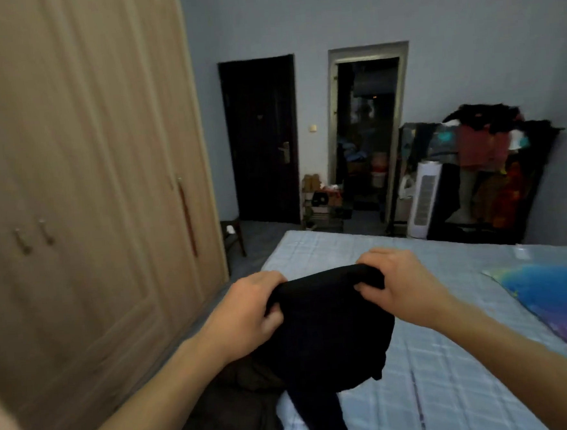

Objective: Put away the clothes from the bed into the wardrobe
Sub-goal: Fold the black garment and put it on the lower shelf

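Hands: two, left hand (248, 311) and right hand (397, 284), both clenched on one black garment (331, 339) lifted over the bed (454, 370). One more dark pile (235, 403) lies on the bed's near-left edge. Wardrobe (82, 182) left of bed, doors closed.

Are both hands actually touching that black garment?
Touching. The head view shows the left hand and right hand each with fingers curled over the top edge of the black garment, holding it up above the bed.
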A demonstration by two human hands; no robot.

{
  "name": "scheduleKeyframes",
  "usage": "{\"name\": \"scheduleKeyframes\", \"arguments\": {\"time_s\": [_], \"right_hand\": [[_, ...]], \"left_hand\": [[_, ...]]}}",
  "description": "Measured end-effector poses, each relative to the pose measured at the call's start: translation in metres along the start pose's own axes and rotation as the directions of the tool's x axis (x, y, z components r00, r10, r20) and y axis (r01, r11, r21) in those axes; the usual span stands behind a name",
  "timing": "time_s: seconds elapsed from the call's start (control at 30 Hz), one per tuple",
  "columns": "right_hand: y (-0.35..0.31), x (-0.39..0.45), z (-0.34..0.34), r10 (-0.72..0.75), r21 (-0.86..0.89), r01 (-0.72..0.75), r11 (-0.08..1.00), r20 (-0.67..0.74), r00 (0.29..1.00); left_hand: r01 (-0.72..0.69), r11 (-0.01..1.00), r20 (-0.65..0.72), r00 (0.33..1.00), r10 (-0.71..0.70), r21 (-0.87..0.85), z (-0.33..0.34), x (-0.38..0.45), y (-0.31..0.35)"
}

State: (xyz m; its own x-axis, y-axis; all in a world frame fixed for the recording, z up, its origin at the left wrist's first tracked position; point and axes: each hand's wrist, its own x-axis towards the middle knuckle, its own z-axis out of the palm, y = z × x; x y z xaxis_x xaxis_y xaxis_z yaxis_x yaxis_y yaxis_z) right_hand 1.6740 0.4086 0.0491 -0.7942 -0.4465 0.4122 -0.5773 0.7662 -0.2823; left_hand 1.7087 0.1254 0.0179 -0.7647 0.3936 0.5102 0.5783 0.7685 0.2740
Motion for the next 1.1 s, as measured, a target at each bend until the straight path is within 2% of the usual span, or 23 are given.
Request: {"name": "scheduleKeyframes", "arguments": {"time_s": [0.23, 0.37, 0.53, 0.63, 0.87, 1.1], "right_hand": [[-0.081, 0.018, 0.049, -0.293, 0.207, 0.277, 0.938, 0.048, 0.955], [-0.153, 0.026, 0.071, -0.462, 0.380, 0.406, 0.831, 0.065, 0.884], [-0.246, 0.026, 0.095, -0.626, 0.500, 0.511, 0.699, 0.082, 0.776], [-0.301, 0.025, 0.107, -0.678, 0.518, 0.549, 0.656, 0.085, 0.730], [-0.427, 0.014, 0.143, -0.750, 0.570, 0.590, 0.572, 0.072, 0.657], [-0.539, -0.008, 0.191, -0.778, 0.579, 0.614, 0.537, 0.058, 0.625]], "left_hand": [[0.271, 0.946, -0.032, 0.962, -0.270, 0.179, -0.078, -0.109, 0.014], [0.418, 0.861, -0.120, 0.908, -0.401, 0.290, -0.131, -0.179, 0.024], [0.549, 0.764, -0.208, 0.836, -0.509, 0.337, -0.188, -0.264, 0.037], [0.608, 0.722, -0.259, 0.794, -0.550, 0.331, -0.215, -0.312, 0.045], [0.665, 0.656, -0.324, 0.747, -0.580, 0.358, -0.280, -0.422, 0.039], [0.727, 0.582, -0.396, 0.687, -0.609, 0.365, -0.325, -0.527, 0.019]]}}
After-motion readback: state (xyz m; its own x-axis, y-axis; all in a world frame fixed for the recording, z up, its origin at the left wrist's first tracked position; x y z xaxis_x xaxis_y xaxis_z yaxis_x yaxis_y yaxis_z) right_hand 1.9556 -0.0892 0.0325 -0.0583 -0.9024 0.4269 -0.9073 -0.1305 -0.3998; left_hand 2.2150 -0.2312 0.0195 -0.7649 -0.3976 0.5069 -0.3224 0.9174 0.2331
